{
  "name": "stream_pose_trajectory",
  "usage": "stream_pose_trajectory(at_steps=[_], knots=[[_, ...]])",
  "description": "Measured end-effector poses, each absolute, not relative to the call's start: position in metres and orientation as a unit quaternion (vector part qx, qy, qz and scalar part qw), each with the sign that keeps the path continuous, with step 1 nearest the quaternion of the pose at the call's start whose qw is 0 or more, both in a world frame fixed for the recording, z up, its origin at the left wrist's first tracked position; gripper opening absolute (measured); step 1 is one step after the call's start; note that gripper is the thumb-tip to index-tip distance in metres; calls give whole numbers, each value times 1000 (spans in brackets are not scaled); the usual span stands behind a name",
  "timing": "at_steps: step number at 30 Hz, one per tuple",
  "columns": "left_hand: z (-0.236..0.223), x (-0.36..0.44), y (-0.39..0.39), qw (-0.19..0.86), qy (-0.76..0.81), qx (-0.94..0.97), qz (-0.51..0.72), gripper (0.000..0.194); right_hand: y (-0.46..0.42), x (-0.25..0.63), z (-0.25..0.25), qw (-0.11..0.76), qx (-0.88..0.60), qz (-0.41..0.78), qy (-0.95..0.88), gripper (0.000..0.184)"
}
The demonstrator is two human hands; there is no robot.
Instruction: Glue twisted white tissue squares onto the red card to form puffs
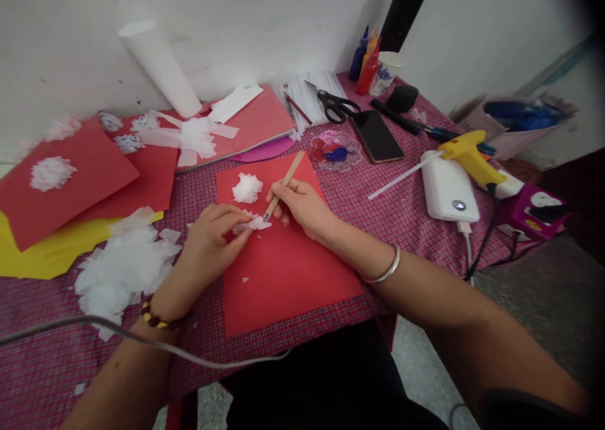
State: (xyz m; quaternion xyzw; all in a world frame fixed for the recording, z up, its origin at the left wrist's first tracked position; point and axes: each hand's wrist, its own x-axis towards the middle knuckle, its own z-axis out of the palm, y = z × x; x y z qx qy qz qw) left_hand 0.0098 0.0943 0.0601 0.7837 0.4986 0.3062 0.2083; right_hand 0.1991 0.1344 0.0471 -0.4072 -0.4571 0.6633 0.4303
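Observation:
My left hand is closed in a pinch on a small piece of white tissue paper lying on a red card sheet. My right hand grips a wooden-handled brush like a pen, its dark tip touching the tissue piece. A finished white tissue puff sits on the same red sheet just beyond my fingers.
A pile of white tissue lies at left on yellow paper. More red sheets with puffs lie at far left. Scissors, a phone, a paint palette, a yellow glue gun, a white power bank and paint bottles crowd the right.

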Motion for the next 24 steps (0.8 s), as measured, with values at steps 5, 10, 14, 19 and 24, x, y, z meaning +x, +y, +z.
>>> stream_pose_trajectory(at_steps=[5, 10, 14, 19, 24], knots=[[47, 13, 107, 196, 485, 808, 271, 6, 140, 202, 45, 416, -433, 655, -459, 27], [49, 18, 110, 211, 501, 798, 258, 15, 138, 202, 46, 409, -419, 638, -501, 25], [52, 17, 111, 258, 524, 766, 269, 16, 136, 203, 44, 394, -408, 585, -580, 22], [51, 16, 113, 284, 533, 745, 281, 15, 133, 202, 39, 381, -403, 498, -667, 23], [49, 15, 114, 277, 532, 750, 279, 16, 129, 202, 42, 352, -416, 458, -702, 22]])
